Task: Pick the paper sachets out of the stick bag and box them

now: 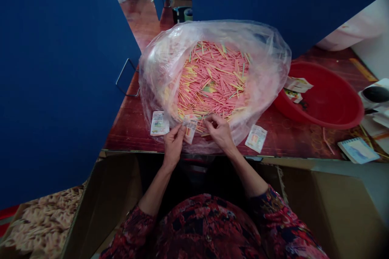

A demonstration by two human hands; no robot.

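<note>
My left hand (174, 145) pinches a small printed packet (190, 128) by its left side, at the near edge of a big clear plastic bag (267, 54). Inside the bag lies a heap of short thin sticks (217, 64), mostly pink, with some yellow and green. Just right of the packet, my right hand (219, 130) is closed with its fingertips together over the near sticks; what they hold, if anything, is hidden. One more packet (159, 123) lies left of my left hand, and another packet (256, 138) rests on the table right of the bag.
A red basin (331, 93) with a few packets in it stands on the right of the reddish table (121, 135). Nearby lie a small notebook (358, 150) and rubber bands. Blue panels (60, 68) rise at left and back. Cardboard boxes (340, 210) sit below.
</note>
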